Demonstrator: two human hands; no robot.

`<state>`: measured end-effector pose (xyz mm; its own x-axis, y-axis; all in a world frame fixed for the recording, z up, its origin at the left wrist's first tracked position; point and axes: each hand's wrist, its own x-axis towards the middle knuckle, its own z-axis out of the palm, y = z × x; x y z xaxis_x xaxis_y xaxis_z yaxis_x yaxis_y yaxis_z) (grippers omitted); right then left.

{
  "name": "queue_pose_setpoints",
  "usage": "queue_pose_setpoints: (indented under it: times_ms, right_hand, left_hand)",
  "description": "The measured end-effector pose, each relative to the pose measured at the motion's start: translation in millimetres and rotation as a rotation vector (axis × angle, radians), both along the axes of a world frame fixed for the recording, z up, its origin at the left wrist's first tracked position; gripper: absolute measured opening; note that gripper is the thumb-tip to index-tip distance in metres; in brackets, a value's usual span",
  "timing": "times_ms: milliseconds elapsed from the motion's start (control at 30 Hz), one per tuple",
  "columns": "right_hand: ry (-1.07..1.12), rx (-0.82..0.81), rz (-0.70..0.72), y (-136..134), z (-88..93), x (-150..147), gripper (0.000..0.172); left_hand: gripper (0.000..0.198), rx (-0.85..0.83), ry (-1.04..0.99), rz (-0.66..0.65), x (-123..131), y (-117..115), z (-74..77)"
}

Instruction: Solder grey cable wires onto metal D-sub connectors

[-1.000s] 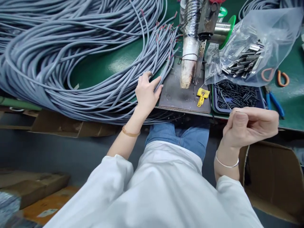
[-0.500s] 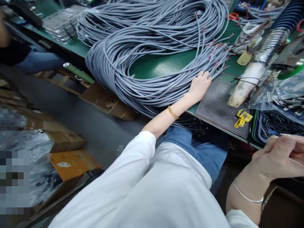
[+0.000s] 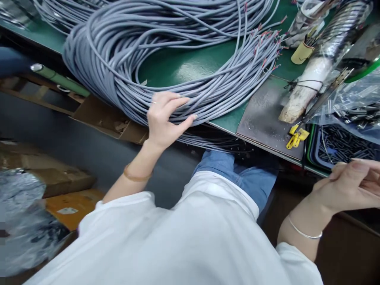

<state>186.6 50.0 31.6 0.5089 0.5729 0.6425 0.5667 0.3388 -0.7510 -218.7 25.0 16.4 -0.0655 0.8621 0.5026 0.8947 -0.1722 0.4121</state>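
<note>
A big coil of grey cables [image 3: 142,51] lies on the green bench [image 3: 184,69], its stripped red-tipped ends [image 3: 267,43] fanned toward the right. My left hand [image 3: 164,118] rests on the near edge of the coil with fingers spread over the strands, grasping none. My right hand [image 3: 353,184] hovers below the bench edge at the far right, its fingers curled together; whatever is in them is hidden. A dark metal plate [image 3: 264,114] lies between the coil and a wrapped soldering tool [image 3: 308,87].
A yellow clip [image 3: 295,136] sits on the plate's corner. A blue tray of small dark parts [image 3: 341,146] and a clear plastic bag [image 3: 356,103] are at the right. Cardboard boxes [image 3: 103,118] and foil bags [image 3: 20,213] lie below on the left.
My left hand has slid left along the coil's near edge, away from the stripped cable ends. The view swung left and down. My right hand has stayed curled at the right.
</note>
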Motion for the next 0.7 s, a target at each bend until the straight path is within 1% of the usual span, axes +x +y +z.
queue_pose_setpoints:
  times_ms: [67,100,133,200,300,400,467,500,633,700]
  right_hand:
    - [0.044,0.188,0.086,1,-3.7,-2,0.051]
    - [0.063,0.24,0.14,1,-5.2,-4,0.043]
    - [0.071,0.24,0.187,1,-6.2,-4,0.037]
    - [0.077,0.241,0.224,0,-7.2,-5,0.031]
    - [0.078,0.255,0.216,-1,-7.6,-1,0.027]
    - [0.079,0.259,0.182,-2,-9.5,5,0.025]
    - [0.084,0.251,0.156,-3,-11.8,8,0.024]
    - [0.088,0.243,0.148,-3,-12.8,8,0.023]
    - [0.101,0.194,0.125,-2,-13.7,4,0.021]
    - [0.099,0.175,0.099,-1,-10.7,-1,0.023]
  left_hand:
    - [0.08,-0.097,0.144,-0.017,-9,-7,-4.5]
    - [0.094,-0.132,0.189,-0.037,-11,-8,-8.2]
    - [0.104,-0.162,0.219,-0.057,-12,-7,-12.2]
    - [0.111,-0.182,0.24,-0.07,-13,-2,-19.1]
    - [0.106,-0.197,0.244,-0.073,-19,10,-20.8]
    - [0.085,-0.195,0.226,-0.102,-26,18,-14.2]
    - [0.07,-0.173,0.192,-0.127,-27,20,-10.9]
    - [0.065,-0.16,0.178,-0.138,-26,19,-10.5]
    - [0.064,-0.145,0.186,-0.198,-12,12,-12.0]
    - [0.062,-0.155,0.181,-0.239,-9,12,-8.7]
